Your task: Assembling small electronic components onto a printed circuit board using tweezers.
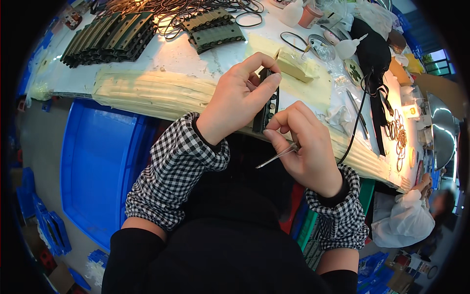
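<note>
My left hand is closed around the upper end of a narrow dark strip-shaped part with small round fittings along it. The part stands at a slant over the table's front edge. At its lower end, the thumb and forefinger of my right hand pinch together against the black cord-like edge. A thin metal tool, seemingly tweezers, is tucked in the same right hand, its tip pointing down to the left. What the right fingertips grip is too small to make out.
Stacked dark green strip parts lie at the back left, with a smaller stack nearer the middle. Black cord loops are heaped behind. A yellowish block sits beyond my hands. A blue bin is below left. Another person sits at right.
</note>
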A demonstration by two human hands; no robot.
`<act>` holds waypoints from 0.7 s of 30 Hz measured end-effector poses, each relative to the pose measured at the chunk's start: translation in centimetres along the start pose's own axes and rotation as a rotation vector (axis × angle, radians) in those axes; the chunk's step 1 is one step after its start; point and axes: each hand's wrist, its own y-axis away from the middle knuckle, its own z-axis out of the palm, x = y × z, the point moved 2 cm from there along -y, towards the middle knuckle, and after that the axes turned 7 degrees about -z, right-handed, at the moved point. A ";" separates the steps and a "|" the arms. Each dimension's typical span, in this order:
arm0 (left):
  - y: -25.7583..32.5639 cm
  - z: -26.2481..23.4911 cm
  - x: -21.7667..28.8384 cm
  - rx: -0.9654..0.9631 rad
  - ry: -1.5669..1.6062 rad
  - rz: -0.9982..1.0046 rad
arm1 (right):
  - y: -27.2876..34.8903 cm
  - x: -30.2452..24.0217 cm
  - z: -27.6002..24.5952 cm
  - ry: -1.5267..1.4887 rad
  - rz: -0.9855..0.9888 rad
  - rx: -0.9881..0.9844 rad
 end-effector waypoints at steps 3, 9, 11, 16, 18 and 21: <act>0.0 -0.1 0.0 -0.008 0.000 -0.006 | 0.0 0.1 0.2 0.116 -0.047 -0.001; 0.0 -0.1 0.2 -0.022 0.008 0.002 | -0.2 0.2 -0.1 0.246 -0.178 -0.039; 0.1 -0.1 0.3 -0.014 0.012 0.006 | -0.4 0.3 -0.2 0.215 -0.185 -0.064; 0.1 -0.1 0.3 0.006 -0.033 0.032 | -0.6 0.3 -0.1 0.161 -0.186 -0.103; 0.1 0.0 0.2 0.028 -0.041 0.035 | -0.6 0.5 -0.2 0.143 -0.169 -0.132; -0.1 0.2 -0.1 0.065 -0.050 0.045 | -0.5 0.5 -0.2 0.149 -0.153 -0.161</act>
